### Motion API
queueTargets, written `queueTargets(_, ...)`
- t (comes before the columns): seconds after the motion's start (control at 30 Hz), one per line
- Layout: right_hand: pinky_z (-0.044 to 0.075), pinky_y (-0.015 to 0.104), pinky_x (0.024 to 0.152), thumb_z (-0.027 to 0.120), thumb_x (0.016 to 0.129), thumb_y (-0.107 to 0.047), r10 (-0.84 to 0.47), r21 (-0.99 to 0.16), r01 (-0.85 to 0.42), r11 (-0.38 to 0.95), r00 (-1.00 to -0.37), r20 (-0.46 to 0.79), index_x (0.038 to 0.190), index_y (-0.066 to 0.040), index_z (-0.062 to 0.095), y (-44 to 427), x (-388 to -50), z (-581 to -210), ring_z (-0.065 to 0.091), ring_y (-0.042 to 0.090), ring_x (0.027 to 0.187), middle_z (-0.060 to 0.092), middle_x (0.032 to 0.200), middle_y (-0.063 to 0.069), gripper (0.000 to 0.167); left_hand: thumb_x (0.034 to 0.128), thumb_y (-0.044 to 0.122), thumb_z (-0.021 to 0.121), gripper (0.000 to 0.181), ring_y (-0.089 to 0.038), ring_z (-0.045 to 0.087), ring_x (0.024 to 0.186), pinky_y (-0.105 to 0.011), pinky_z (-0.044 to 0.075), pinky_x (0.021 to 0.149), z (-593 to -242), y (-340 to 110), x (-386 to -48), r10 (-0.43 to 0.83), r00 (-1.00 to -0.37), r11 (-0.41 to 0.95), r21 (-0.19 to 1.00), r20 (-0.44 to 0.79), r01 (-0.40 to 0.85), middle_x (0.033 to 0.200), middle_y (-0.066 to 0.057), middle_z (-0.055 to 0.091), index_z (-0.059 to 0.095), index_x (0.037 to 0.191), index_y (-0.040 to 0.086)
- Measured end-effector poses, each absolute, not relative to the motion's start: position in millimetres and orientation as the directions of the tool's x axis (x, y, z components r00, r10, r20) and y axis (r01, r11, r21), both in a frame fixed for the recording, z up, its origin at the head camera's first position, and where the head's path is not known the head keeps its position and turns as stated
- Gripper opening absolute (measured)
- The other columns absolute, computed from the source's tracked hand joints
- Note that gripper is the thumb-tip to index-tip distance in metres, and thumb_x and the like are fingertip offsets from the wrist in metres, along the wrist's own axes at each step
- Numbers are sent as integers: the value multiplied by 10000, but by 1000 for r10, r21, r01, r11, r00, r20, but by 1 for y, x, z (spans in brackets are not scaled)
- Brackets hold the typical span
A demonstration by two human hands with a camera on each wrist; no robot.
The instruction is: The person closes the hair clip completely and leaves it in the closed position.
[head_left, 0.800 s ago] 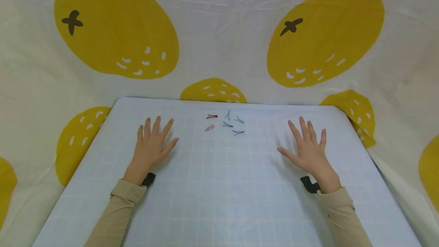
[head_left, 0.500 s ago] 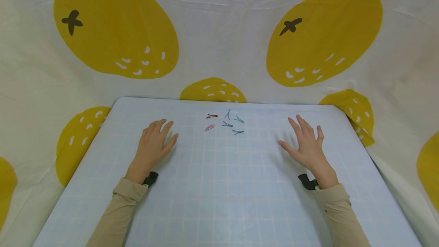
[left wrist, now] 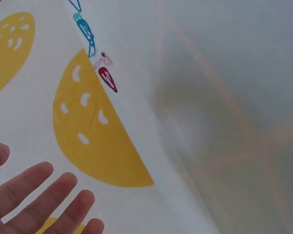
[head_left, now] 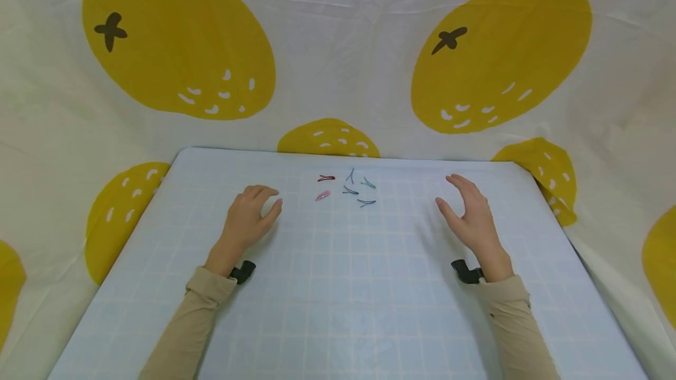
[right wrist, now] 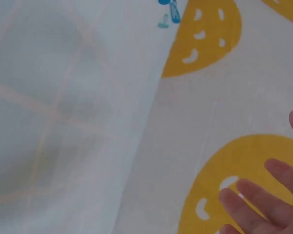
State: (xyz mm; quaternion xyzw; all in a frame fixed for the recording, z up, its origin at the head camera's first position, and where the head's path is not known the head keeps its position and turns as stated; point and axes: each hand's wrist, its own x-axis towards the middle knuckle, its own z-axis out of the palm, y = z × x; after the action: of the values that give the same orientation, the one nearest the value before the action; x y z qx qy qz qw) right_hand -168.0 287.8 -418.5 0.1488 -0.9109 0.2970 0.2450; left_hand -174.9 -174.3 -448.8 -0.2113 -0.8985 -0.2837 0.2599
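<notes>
Several small hair clips lie in a loose group near the table's far edge: a dark red clip [head_left: 326, 178], a pink clip [head_left: 323, 196], a teal clip [head_left: 368, 183] and some blue ones, such as the blue clip [head_left: 367, 203]. To their left, the left hand [head_left: 247, 220] is held with fingers gently bent and thumb apart, holding nothing. On the other side, the right hand [head_left: 472, 216] is likewise empty, its thumb and fingers spread apart in a curve. In the left wrist view the red clip [left wrist: 107, 79] lies beyond the left fingers [left wrist: 44, 195].
A pale blue table [head_left: 338, 286] with a white grid fills the lower view. Behind and beside it hangs a white cloth [head_left: 343, 63] printed with large yellow fruit. Each wrist carries a black mount, one on the left [head_left: 243, 272], one on the right [head_left: 467, 271].
Both hands had widely spread fingers and have bent them. The left hand has shifted right, and the right wrist has moved slightly inward. The clips have stayed where they were.
</notes>
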Motion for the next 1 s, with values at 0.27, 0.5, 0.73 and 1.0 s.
queueTargets(0.27, 422, 592, 972, 694, 897, -39, -90, -549, -455, 701, -820, 565, 1276, 20, 601, 276, -178, -413, 576, 361, 1109, 600, 1291, 186, 394, 960, 188, 626, 188, -292, 606, 1029, -477, 511, 870, -451, -153, -180, 188, -860, 699, 550, 474, 456, 1086, -111, 677, 709, 1040, 39)
queueTargets(0.5, 426, 555, 975, 700, 891, -23, -76, -581, -482, 656, -808, 584, 1248, 24, 625, 264, -188, -411, 594, 339, 1106, 634, 1237, 183, 368, 964, 206, 624, 220, -280, 615, 1009, -454, 522, 861, -447, -135, -184, 204, -871, 693, 561, 448, 451, 1094, -106, 681, 710, 1065, 31)
queueTargets(0.73, 413, 538, 1010, 674, 935, -80, -40, -644, -447, 621, -838, 544, 1249, 6, 630, 253, -193, -410, 592, 331, 1133, 645, 1223, 172, 329, 972, 208, 601, 259, -269, 626, 960, -434, 526, 807, -445, -118, -188, 215, -879, 662, 599, 425, 451, 1118, -108, 682, 676, 1142, 26)
queueTargets(1.0, 409, 486, 1043, 636, 972, -119, 10, -735, -403, 545, -873, 487, 1252, -21, 637, 239, -200, -407, 589, 284, 1163, 649, 1238, 133, 296, 958, 156, 638, 200, -277, 623, 926, -445, 527, 792, -445, -93, -197, 215, -897, 556, 707, 386, 437, 1060, -95, 690, 675, 1113, 35)
